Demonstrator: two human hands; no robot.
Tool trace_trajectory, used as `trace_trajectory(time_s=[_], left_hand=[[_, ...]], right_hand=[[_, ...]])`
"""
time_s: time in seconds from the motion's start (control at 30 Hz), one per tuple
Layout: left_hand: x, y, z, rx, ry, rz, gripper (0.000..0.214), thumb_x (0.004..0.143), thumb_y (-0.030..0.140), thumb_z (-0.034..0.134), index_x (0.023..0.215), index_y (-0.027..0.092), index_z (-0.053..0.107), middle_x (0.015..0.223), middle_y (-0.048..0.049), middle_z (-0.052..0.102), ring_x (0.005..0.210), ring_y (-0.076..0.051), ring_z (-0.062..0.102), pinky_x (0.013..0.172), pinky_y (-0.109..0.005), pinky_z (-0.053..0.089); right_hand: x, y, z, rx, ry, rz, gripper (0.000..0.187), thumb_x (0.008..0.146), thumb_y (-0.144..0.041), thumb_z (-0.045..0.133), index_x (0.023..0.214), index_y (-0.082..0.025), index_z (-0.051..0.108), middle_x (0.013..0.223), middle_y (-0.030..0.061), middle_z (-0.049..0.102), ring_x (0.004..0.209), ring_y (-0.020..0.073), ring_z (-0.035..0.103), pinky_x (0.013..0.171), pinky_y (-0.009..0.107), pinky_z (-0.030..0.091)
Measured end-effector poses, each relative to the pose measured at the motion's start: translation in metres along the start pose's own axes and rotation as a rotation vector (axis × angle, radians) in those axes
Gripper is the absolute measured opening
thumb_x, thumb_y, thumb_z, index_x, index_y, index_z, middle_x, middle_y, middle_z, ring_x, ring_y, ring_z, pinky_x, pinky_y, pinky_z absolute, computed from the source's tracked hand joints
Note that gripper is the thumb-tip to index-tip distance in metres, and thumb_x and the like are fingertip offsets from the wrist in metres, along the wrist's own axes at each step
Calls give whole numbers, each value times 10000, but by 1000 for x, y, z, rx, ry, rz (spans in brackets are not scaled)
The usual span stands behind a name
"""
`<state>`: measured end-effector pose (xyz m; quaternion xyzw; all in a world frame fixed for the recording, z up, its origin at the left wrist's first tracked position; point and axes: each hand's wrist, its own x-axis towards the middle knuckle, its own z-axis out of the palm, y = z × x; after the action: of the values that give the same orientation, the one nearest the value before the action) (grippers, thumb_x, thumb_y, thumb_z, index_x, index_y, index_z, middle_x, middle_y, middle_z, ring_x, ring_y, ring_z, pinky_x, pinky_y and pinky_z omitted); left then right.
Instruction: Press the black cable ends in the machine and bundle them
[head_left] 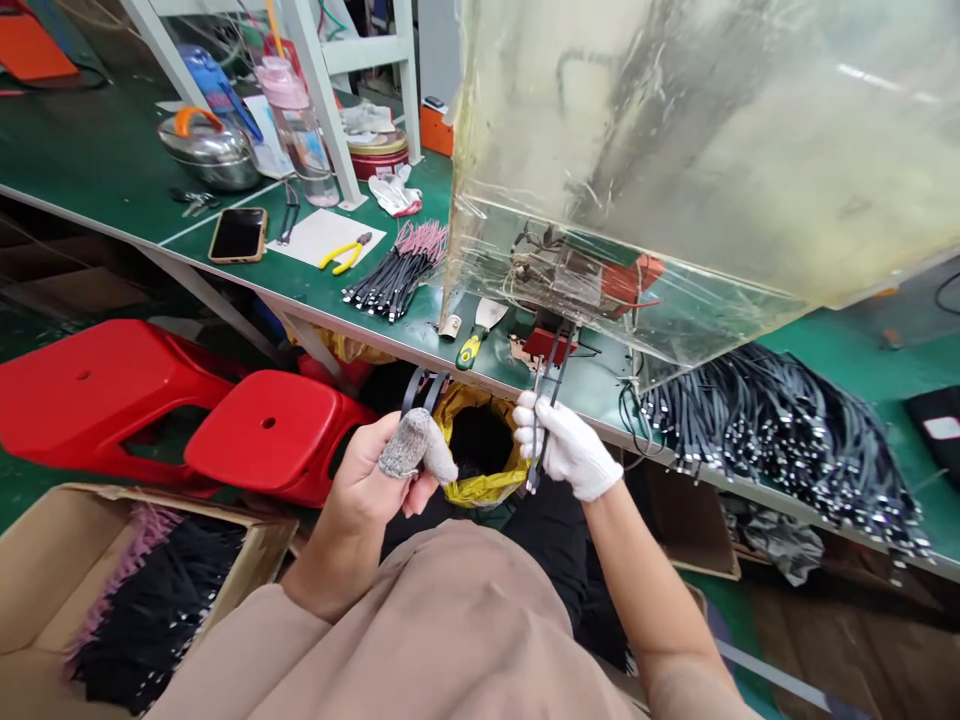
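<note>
My left hand (pixel 367 490) is bare apart from a grey knitted finger cover (pixel 411 445), and it pinches a looped black cable (pixel 424 390) close to my lap. My right hand (pixel 566 445) wears a white cotton glove and grips a pair of thin black cable lengths (pixel 551 385) with metal ends, which stand upward from the glove. The two hands are close together, a short gap apart, over a yellow bag (pixel 480 490). The cable ends inside my left fingers are hidden.
A green workbench edge (pixel 390 335) runs in front, holding bundled cables (pixel 394 272), yellow-handled pliers (pixel 345 255), a phone (pixel 238 235) and a scraper (pixel 476 330). A hanging clear plastic curtain (pixel 675 170) covers a machine. Cables (pixel 780 440) lie heaped at right; red stools (pixel 270 435) and a cardboard box (pixel 75 570) stand left.
</note>
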<state>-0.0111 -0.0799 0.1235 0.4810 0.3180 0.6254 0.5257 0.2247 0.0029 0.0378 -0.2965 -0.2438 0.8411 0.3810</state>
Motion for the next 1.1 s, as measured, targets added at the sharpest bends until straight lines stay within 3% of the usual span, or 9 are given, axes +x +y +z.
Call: trace_trajectory(time_s=[0.13, 0.33, 0.6, 0.93, 1.1], left_hand=[[1, -2, 1, 3, 10, -38, 336, 934, 455, 654, 743, 193, 743, 375, 24, 494, 271, -75, 397, 287, -153, 281], [-2, -3, -3, 12, 78, -77, 353, 921, 479, 665, 729, 193, 743, 394, 20, 514, 274, -67, 393, 287, -145, 284], [-3, -2, -6, -4, 34, -80, 348, 929, 471, 655, 740, 194, 744, 396, 19, 512, 281, -74, 397, 294, -155, 272], [-10, -3, -12, 13, 17, -7, 304, 971, 417, 602, 800, 214, 751, 393, 29, 508, 300, -85, 401, 312, -175, 284], [-26, 4, -16, 11, 20, -22, 322, 978, 427, 572, 802, 237, 763, 399, 26, 479, 310, -95, 414, 348, -233, 295]], right_hand=[[27, -41, 12, 59, 57, -64, 201, 884, -226, 724, 1033, -176, 597, 826, -6, 646, 621, 86, 610, 493, 168, 540], [44, -70, 14, 198, 72, 61, 58, 984, -159, 547, 1021, -174, 588, 784, -21, 652, 599, 53, 597, 514, 105, 541], [51, -83, 9, 309, 158, 179, 296, 1076, -273, 352, 1017, -176, 626, 664, -22, 654, 486, 48, 586, 466, 91, 519], [56, -87, -7, 328, 90, 150, 169, 1016, -174, 451, 1057, -175, 614, 725, -28, 721, 569, 50, 672, 506, 86, 548], [53, -89, -1, 245, 141, 95, 155, 994, -141, 487, 1052, -173, 628, 749, -35, 718, 578, 25, 652, 520, 68, 529]])
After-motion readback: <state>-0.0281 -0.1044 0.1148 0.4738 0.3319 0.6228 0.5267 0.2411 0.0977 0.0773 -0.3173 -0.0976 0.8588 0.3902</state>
